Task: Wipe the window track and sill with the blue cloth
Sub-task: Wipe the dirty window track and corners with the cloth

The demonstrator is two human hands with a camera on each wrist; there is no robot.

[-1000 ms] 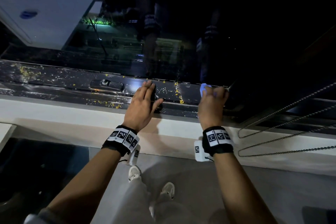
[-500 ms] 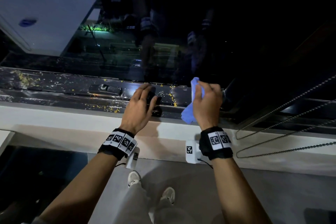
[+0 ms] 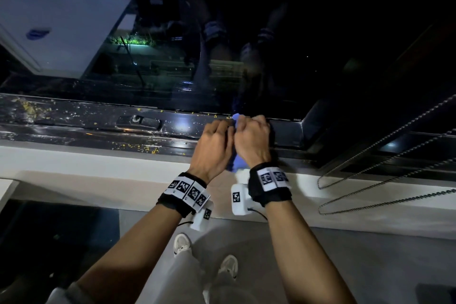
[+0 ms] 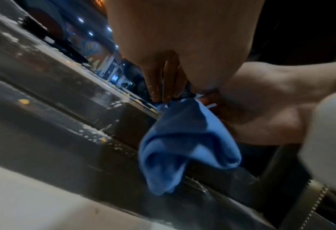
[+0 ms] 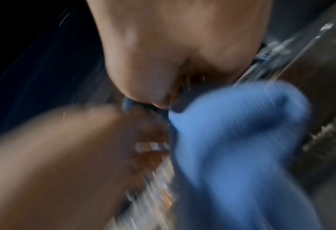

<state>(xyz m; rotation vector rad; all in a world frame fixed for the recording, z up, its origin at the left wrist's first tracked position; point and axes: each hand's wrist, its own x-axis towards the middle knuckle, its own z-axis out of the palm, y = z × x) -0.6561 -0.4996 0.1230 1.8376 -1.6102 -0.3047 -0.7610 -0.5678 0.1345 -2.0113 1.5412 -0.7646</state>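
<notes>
Over the dark track point(image 3: 98, 128), both hands met side by side, knuckles almost touching. Between them hung the cloth point(image 4: 185, 146), a blue fold bunched at the top and drooping loose toward the track's near rail. Right hand point(image 3: 253, 140) had its fingers curled round the upper part of the cloth, a small blue tip poking out above the knuckles by the glass point(image 3: 271, 44). Left hand point(image 3: 213, 148) was curled too, and the left wrist view showed its fingertips point(image 4: 163, 93) pinching the cloth's gathered top edge. From the right wrist the picture was badly blurred; only blue fabric and skin could be made out there. Yellow crumbs point(image 3: 138, 147) and pale specks lay scattered along the track left of the hands, thicker at the far left end. A white sill point(image 3: 74, 163) ran along the track's near side, under both wrists. Beaded cords point(image 3: 385, 173) looped over the sill at the right. Each wrist wore a black band with printed square markers point(image 3: 188, 191).
</notes>
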